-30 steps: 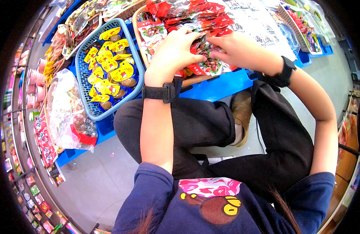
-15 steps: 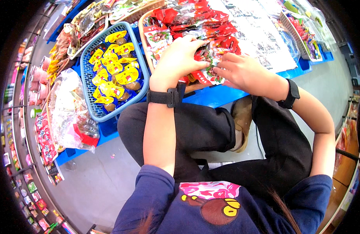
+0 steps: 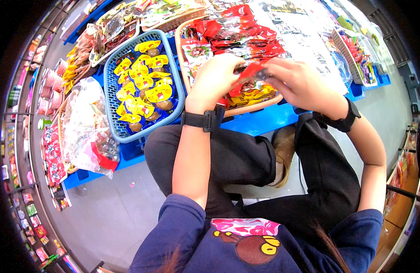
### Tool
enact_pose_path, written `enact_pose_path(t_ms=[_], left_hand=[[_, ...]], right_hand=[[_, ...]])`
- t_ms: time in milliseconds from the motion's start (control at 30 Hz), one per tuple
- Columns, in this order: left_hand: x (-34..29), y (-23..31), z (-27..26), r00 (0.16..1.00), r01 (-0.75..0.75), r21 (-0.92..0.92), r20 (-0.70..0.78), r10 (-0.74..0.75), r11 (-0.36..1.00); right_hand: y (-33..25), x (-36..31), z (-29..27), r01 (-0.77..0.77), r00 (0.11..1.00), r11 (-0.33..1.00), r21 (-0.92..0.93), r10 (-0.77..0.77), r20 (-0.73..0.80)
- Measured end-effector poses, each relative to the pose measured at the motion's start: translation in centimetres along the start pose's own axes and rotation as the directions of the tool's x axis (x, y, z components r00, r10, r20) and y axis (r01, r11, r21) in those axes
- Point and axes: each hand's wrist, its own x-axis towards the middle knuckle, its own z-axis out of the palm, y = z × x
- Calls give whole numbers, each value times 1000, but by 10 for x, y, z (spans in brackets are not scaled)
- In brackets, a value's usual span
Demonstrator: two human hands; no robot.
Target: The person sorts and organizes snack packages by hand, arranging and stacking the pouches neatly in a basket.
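Observation:
Both of my hands are raised over the near end of a tan basket [image 3: 248, 109] filled with rows of red snack packets [image 3: 246, 34]. A small red snack packet [image 3: 252, 72], blurred by motion, stretches between them. My left hand [image 3: 215, 78] pinches its left end with thumb and fingers. The other end, which looks dark and shiny, is gripped by the fingers of my right hand [image 3: 298, 83]. Beneath the hands, yellow packets [image 3: 254, 97] show in the front of the basket.
A blue basket [image 3: 111, 98] of yellow-and-blue packets stands left of the tan one. Further left lies a clear plastic bag [image 3: 89, 127]. White printed sheets [image 3: 305, 41] spread at the right, beside another basket [image 3: 351, 53] of packets. Everything rests on a blue platform [image 3: 246, 127].
Both hands have lifted a red packet off the basket's contents and drawn slightly apart with it. Yellow packets now show below. The whole view has shifted a little.

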Motion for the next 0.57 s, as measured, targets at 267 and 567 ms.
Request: enact_pose_path(t_ms=[267, 567], left_hand=[[-11, -47, -2, 754, 632, 235, -409, -515, 739], [-5, -52, 5, 795, 588, 521, -235, -559, 618]], right_hand=[[11, -3, 8, -62, 992, 998, -34, 58, -112], [13, -12, 24, -72, 997, 975, -211, 79, 22]])
